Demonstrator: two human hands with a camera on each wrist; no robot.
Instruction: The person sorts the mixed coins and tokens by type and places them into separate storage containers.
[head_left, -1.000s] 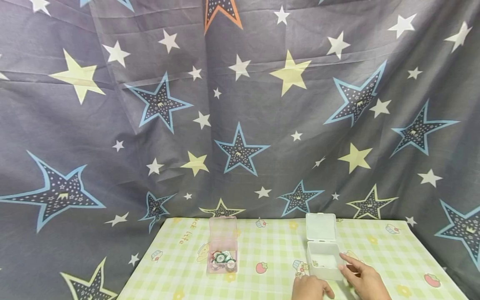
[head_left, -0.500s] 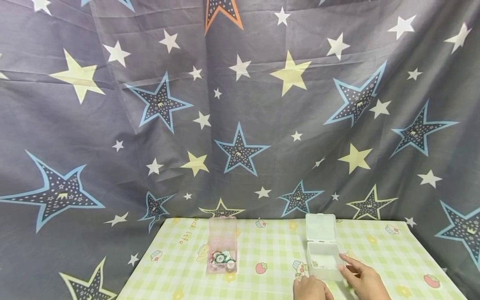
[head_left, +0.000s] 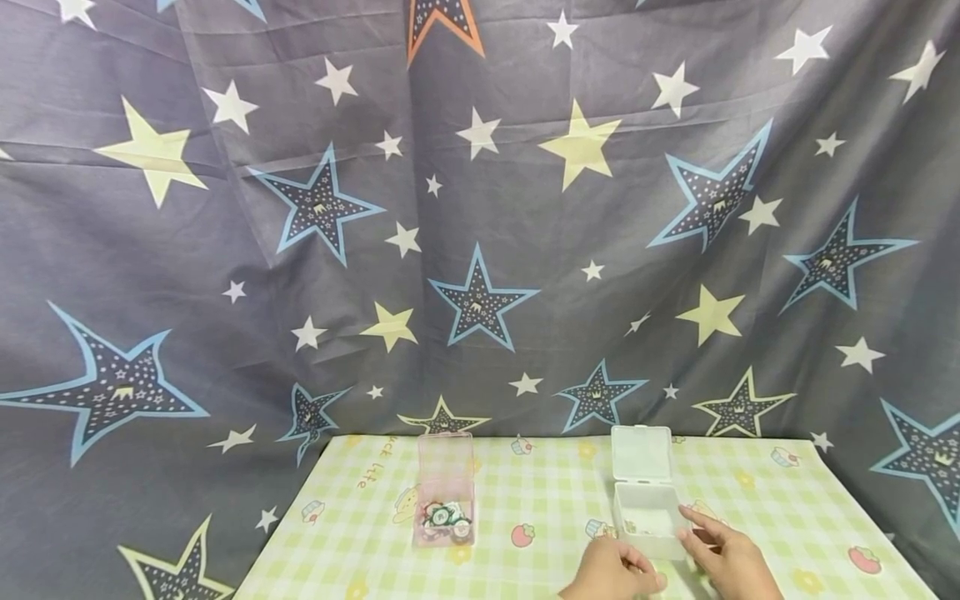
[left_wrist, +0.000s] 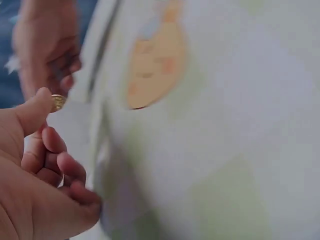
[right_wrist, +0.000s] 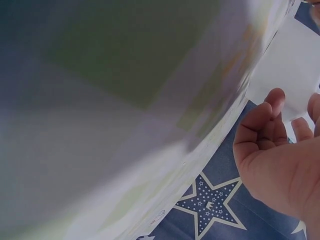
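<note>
My left hand [head_left: 611, 571] is low in front of the white box [head_left: 652, 546]. Between its thumb and a finger it pinches a small gold patterned disc [left_wrist: 58, 103], seen edge-on in the left wrist view; its kind cannot be told. Against the box's right wall rest the thumb and fingertips of my right hand [head_left: 731, 562], with the other fingers loosely bent. The white box's lid [head_left: 642, 454] stands raised at the back. A few tiny goldish pieces [head_left: 631, 527] lie in its left corner.
To the left stands a pink see-through box [head_left: 444, 537], its lid [head_left: 446, 458] up, with several round red, green and white pieces [head_left: 442, 515] inside. A green checked cloth [head_left: 540, 492] covers the table. Behind hangs a grey star-patterned curtain [head_left: 525, 250].
My left hand has turned and shifted slightly, its thumb and fingers now showing more to the right. The right hand and both boxes stay in place.
</note>
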